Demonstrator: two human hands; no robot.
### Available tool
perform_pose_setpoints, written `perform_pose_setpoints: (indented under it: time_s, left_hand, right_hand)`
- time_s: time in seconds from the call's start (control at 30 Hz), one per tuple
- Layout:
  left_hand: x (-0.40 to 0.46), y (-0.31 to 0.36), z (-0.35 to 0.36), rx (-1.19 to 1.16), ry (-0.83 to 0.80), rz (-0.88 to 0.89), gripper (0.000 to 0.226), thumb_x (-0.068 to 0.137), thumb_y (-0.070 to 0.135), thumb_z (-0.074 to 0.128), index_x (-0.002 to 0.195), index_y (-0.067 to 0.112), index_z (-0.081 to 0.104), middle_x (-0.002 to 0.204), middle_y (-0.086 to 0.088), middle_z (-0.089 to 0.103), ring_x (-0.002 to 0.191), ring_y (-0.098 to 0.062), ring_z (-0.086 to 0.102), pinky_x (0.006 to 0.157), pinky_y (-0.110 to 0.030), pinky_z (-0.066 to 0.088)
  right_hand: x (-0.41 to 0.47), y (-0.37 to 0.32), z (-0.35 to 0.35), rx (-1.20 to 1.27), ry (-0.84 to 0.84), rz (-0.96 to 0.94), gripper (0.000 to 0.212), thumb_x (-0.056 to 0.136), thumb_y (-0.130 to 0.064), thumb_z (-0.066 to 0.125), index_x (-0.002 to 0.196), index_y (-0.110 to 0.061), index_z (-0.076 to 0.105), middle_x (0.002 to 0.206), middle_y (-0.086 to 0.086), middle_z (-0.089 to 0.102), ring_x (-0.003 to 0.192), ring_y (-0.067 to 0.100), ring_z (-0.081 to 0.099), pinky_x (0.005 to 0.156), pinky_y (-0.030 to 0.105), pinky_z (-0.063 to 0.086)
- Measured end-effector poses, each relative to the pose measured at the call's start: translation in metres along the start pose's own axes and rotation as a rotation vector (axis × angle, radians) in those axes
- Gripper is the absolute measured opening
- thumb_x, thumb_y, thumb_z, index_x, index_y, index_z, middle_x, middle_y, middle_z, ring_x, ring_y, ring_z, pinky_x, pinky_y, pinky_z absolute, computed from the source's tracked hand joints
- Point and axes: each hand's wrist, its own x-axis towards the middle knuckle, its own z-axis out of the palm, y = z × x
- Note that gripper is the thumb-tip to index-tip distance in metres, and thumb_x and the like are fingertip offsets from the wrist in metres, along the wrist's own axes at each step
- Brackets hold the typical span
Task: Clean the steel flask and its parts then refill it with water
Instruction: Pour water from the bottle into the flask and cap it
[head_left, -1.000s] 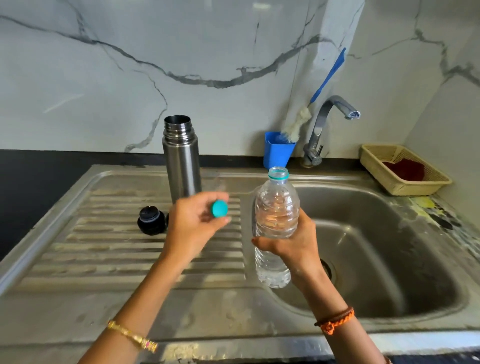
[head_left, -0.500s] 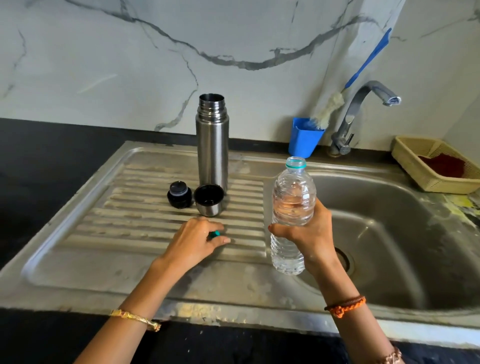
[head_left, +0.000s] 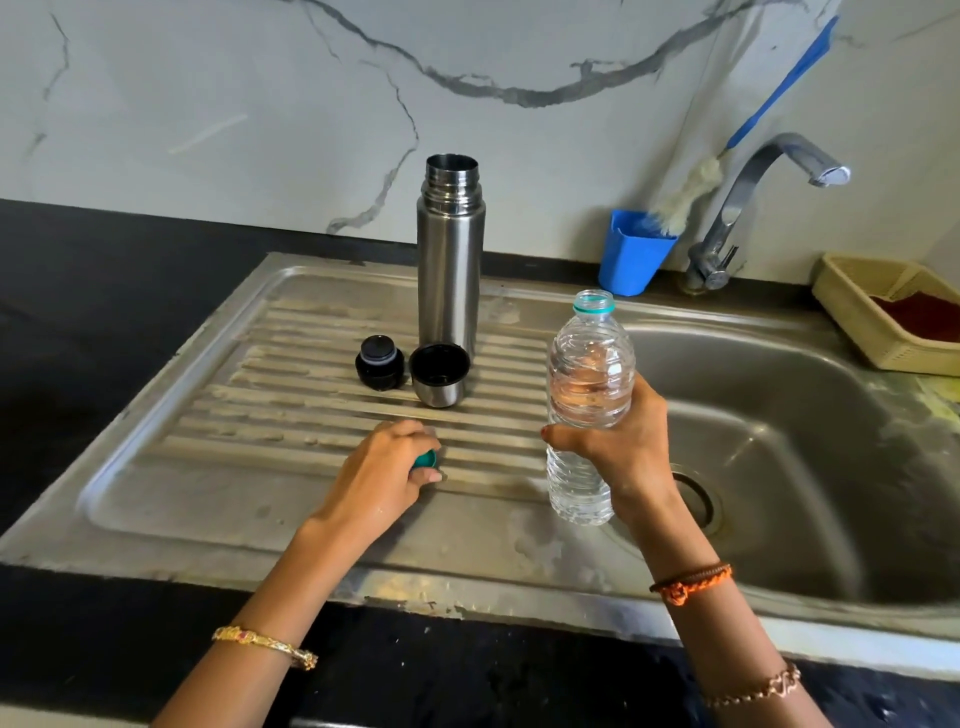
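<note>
Flask open on drainboard, bottle held beside it.

Steel flask (head_left: 451, 260) upright at far side of ribbed drainboard (head_left: 218, 415), long axis vertical, mouth up, uncapped. Black stopper (head_left: 380, 362) and steel cup (head_left: 439, 374) just near of it. Right hand (head_left: 621, 447) grips uncapped water bottle (head_left: 589, 374) upright at basin edge. Left hand (head_left: 382, 475) pinches teal cap (head_left: 426, 460), low on ribs. Bare ribs left; basin (head_left: 810, 467) right.
</note>
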Motion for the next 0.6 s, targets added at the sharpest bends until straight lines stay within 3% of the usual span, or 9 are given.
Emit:
perform_pose_setpoints:
  time_s: [0.2,0.43,0.53,0.6]
  left_hand:
    - [-0.006,-0.011,-0.006,-0.083,-0.090,-0.086,0.041,0.074,0.024,0.077,0.113,0.021,0.067,0.108,0.002,0.060,0.088,-0.013,0.053,0.082,-0.031,0.047]
    - [-0.001,-0.016,-0.013,-0.111,-0.090,-0.097,0.057,0.063,0.033,0.083,0.116,0.027,0.064,0.101,0.013,0.057,0.082,-0.009,0.052,0.073,-0.027,0.044]
    - [0.009,-0.015,-0.028,-0.243,0.042,-0.091,0.052,0.060,0.034,0.084,0.108,0.024,0.068,0.093,0.010,0.062,0.072,-0.007,0.056,0.064,-0.021,0.044]
    - [0.022,-0.010,-0.044,-0.370,0.185,-0.069,0.044,0.063,0.026,0.083,0.105,0.020,0.070,0.090,0.005,0.064,0.068,-0.003,0.056,0.062,-0.016,0.045]
  right_hand:
    - [0.006,0.002,0.008,-0.025,-0.001,0.008,0.060,0.046,0.002,0.085,0.101,-0.005,0.060,0.090,0.009,0.069,0.081,0.027,0.067,0.073,0.042,0.056]
    - [0.006,-0.002,0.009,-0.070,0.003,-0.010,0.060,0.046,0.001,0.086,0.100,-0.004,0.059,0.089,0.009,0.069,0.080,0.027,0.067,0.072,0.040,0.056]
    - [0.009,-0.009,0.007,-0.132,0.026,-0.041,0.059,0.046,-0.001,0.086,0.098,-0.007,0.060,0.087,0.007,0.068,0.078,0.025,0.066,0.072,0.040,0.056]
    - [0.014,-0.019,0.004,-0.182,0.054,-0.061,0.058,0.047,-0.002,0.086,0.098,-0.008,0.060,0.087,0.004,0.068,0.078,0.023,0.066,0.070,0.033,0.055]
